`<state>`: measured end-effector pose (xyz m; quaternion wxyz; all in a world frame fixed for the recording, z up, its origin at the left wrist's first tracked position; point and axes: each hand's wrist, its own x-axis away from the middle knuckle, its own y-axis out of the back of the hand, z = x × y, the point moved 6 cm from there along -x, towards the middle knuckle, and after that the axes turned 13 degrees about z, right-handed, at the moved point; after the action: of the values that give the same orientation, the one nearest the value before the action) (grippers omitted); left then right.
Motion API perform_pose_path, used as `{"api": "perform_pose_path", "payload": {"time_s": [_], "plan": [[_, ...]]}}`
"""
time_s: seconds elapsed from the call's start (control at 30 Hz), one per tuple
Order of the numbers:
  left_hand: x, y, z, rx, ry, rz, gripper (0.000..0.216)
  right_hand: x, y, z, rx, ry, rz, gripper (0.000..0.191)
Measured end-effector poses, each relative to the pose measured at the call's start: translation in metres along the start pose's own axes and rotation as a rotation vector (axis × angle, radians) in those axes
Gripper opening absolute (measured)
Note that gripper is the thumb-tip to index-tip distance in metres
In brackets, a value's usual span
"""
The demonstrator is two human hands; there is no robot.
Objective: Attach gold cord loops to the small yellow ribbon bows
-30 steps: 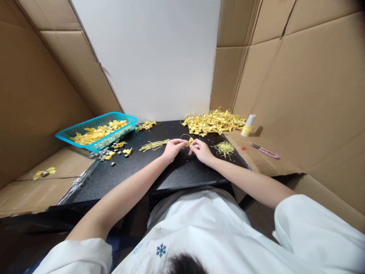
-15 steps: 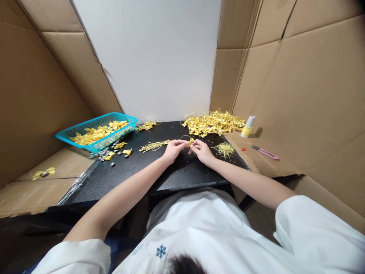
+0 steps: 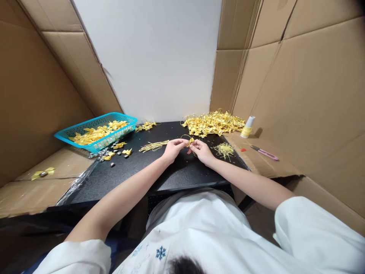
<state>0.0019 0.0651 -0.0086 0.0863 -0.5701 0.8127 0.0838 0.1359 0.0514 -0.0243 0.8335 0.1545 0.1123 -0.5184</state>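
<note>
Pinching a small yellow bow (image 3: 191,141) between their fingertips, the left hand (image 3: 172,149) and the right hand (image 3: 202,150) meet just above the black tabletop (image 3: 171,179). A thin gold loop (image 3: 185,136) arcs up beside the bow; the fingers cover much of the piece, so how the loop joins it is hard to make out. Just left of the left hand lies a bundle of gold ties (image 3: 153,146), and just right of the right hand a tangle of pale yellow strands (image 3: 224,150). Beyond the hands, a heap of yellow bows (image 3: 218,122) spreads toward the back. Farther right, on cardboard, a cone spool (image 3: 247,127) stands upright near a red scrap (image 3: 243,150) and a pink-handled cutter (image 3: 266,153). Well to the left, a turquoise basket (image 3: 71,142) holds more yellow pieces (image 3: 98,133), with silver beads (image 3: 101,154) scattered beside it. At the far left, one beaded bow (image 3: 43,174) rests on cardboard.
</note>
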Motion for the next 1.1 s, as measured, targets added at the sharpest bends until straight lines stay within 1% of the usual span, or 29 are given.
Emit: {"api": "perform_pose_path", "payload": {"time_s": [0.1,0.23,0.37,0.53,0.67,0.73,0.83,0.97,1.03,1.1], "plan": [[-0.001,0.001,0.001,0.008,-0.011,-0.010,0.027,0.000,0.000,0.001,-0.023,0.009,0.000,0.039],[-0.001,0.002,0.003,0.025,0.008,-0.024,0.026,0.000,0.000,0.000,-0.038,0.007,0.004,0.040],[0.001,-0.001,0.000,0.000,0.013,-0.003,0.029,0.000,0.001,-0.001,-0.040,0.010,-0.003,0.041],[0.003,-0.006,-0.003,-0.043,-0.007,0.020,0.030,-0.001,0.002,-0.003,-0.050,-0.029,-0.033,0.045],[0.002,-0.005,-0.004,-0.069,-0.046,0.027,0.031,-0.001,0.002,-0.003,-0.051,-0.073,-0.049,0.047],[0.002,-0.003,-0.006,-0.125,-0.091,0.030,0.032,-0.001,0.002,-0.003,-0.050,-0.085,-0.055,0.047],[0.003,0.000,-0.013,-0.284,-0.158,0.017,0.028,0.000,0.002,-0.002,-0.042,-0.083,-0.060,0.044],[0.007,-0.001,-0.021,-0.436,-0.201,0.014,0.023,0.001,0.002,0.000,-0.018,-0.064,-0.065,0.037],[0.010,-0.001,-0.027,-0.504,-0.236,-0.013,0.020,0.001,0.002,0.001,-0.013,-0.058,-0.071,0.033],[0.014,-0.002,-0.035,-0.612,-0.318,-0.055,0.018,0.001,0.003,0.003,0.010,-0.053,-0.080,0.029]]}}
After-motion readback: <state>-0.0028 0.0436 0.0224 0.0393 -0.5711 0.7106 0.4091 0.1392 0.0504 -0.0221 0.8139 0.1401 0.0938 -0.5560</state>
